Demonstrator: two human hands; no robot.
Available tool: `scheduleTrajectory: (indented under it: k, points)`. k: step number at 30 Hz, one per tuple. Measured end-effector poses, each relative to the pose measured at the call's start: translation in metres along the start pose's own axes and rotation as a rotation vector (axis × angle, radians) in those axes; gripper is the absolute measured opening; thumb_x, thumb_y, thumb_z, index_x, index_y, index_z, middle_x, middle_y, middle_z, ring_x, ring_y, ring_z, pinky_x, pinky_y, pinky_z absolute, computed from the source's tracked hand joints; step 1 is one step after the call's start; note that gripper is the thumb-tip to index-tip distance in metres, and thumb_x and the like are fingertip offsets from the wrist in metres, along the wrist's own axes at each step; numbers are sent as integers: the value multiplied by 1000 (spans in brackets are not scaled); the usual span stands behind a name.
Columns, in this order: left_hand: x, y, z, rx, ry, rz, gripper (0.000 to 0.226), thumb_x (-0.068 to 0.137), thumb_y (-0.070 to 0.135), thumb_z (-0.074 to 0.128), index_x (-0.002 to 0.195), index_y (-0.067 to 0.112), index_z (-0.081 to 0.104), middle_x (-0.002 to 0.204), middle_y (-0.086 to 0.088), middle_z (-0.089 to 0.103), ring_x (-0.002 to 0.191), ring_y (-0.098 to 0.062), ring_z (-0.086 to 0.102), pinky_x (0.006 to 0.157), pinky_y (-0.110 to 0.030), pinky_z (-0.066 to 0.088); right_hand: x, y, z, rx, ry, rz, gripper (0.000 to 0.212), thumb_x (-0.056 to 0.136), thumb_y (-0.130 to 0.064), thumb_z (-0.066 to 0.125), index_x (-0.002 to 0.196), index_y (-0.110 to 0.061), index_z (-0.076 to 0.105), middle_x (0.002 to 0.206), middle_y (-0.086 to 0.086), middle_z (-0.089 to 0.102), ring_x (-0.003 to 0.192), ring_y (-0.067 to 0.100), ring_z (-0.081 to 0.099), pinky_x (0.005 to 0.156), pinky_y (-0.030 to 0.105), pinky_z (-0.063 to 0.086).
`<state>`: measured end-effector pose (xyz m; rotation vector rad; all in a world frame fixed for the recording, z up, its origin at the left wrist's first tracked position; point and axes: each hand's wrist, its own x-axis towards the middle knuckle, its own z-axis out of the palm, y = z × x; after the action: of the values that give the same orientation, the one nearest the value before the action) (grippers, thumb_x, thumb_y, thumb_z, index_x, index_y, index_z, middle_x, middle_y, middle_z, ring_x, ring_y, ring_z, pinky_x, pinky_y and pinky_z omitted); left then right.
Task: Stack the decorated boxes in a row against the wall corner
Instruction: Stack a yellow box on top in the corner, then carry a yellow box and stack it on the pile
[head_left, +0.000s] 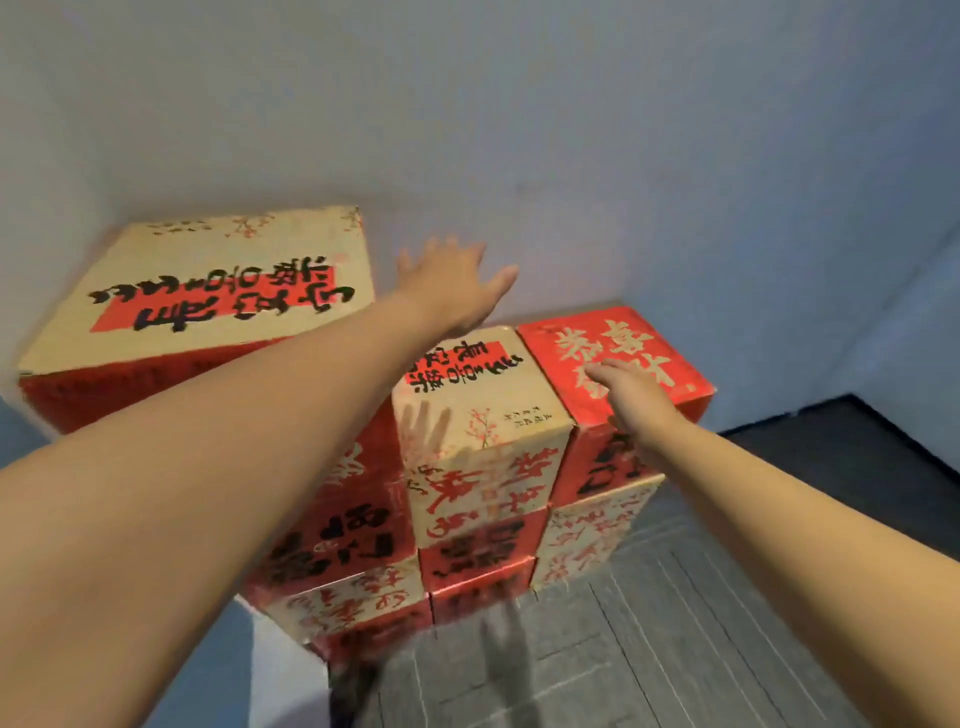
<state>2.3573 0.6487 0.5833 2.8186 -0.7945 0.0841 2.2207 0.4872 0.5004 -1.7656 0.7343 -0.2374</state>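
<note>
I read the left hand (457, 283) as spread wide, fingers straight, gripping nothing. It is raised above the cream-topped box (470, 410) of the middle stack, and I cannot tell whether its fingertips reach the wall (571, 130). The right hand (631, 397) is extended, fingers straight, resting on the red-topped box (639, 343) at the right end. The decorated boxes (478, 525) stand in adjoining stacks on the floor (649, 649), against the wall. The large top box (218, 291) on the left sits highest.
</note>
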Motion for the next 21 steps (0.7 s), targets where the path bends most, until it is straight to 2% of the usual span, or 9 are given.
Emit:
scheduleTrajectory:
  k: [2, 3, 6, 8, 10, 14, 16, 18, 21]
  points:
    - [-7, 61, 15, 0, -34, 137, 66, 96, 61, 30, 148, 22, 36, 155, -15, 31, 144, -31, 25, 115, -57, 16, -25, 28, -56, 11, 96, 61, 21, 96, -23, 55, 112, -12, 64, 114, 7, 62, 92, 19, 60, 82, 31, 44]
    - [-13, 94, 21, -12, -48, 191, 66, 95, 61, 31, 147, 21, 37, 155, -15, 31, 143, -31, 26, 115, -57, 17, -39, 42, -87, -2, 141, 88, 16, 97, -22, 55, 103, -12, 65, 106, 6, 61, 82, 16, 57, 78, 31, 44]
    - [-44, 197, 34, -73, -100, 316, 68, 95, 62, 29, 148, 21, 35, 154, -14, 31, 143, -32, 27, 115, -57, 19, -90, 79, -187, -44, 303, 167, 24, 97, -24, 54, 101, -3, 65, 98, 8, 57, 94, 26, 54, 87, 36, 43]
    - [-75, 271, 42, -114, -135, 410, 69, 95, 63, 28, 151, 21, 31, 156, -12, 28, 145, -31, 23, 115, -56, 16, -131, 102, -253, 8, 417, 206, 28, 98, -27, 54, 114, -6, 63, 104, 10, 58, 107, 35, 57, 97, 41, 45]
    - [-111, 347, 53, -145, -179, 511, 70, 95, 63, 27, 152, 22, 27, 159, -10, 23, 147, -31, 18, 117, -56, 13, -178, 127, -316, 69, 529, 235, 40, 98, -31, 54, 132, -10, 55, 115, 5, 55, 112, 29, 56, 105, 44, 44]
    - [-200, 501, 84, -184, -298, 717, 71, 96, 63, 24, 154, 23, 19, 162, -8, 13, 149, -30, 9, 119, -55, 6, -276, 195, -438, 123, 738, 280, 43, 95, -34, 57, 133, -14, 54, 133, 1, 54, 125, 24, 51, 108, 42, 41]
    - [-250, 576, 99, -201, -359, 826, 71, 96, 64, 23, 155, 24, 18, 162, -8, 12, 149, -29, 9, 119, -54, 6, -332, 233, -493, 166, 845, 332, 41, 95, -34, 59, 131, -15, 55, 125, 0, 55, 123, 23, 52, 105, 38, 41]
    - [-302, 642, 112, -218, -398, 949, 70, 96, 63, 24, 154, 23, 20, 162, -8, 15, 149, -29, 12, 118, -53, 8, -390, 269, -539, 220, 968, 385, 35, 94, -33, 60, 124, -16, 58, 115, 0, 56, 111, 22, 55, 98, 37, 41]
    - [-378, 728, 127, -235, -479, 1128, 70, 97, 62, 26, 154, 23, 20, 162, -7, 17, 149, -28, 14, 119, -52, 12, -477, 319, -590, 305, 1140, 476, 15, 93, -33, 60, 100, -19, 60, 95, -1, 54, 90, 20, 51, 81, 33, 41]
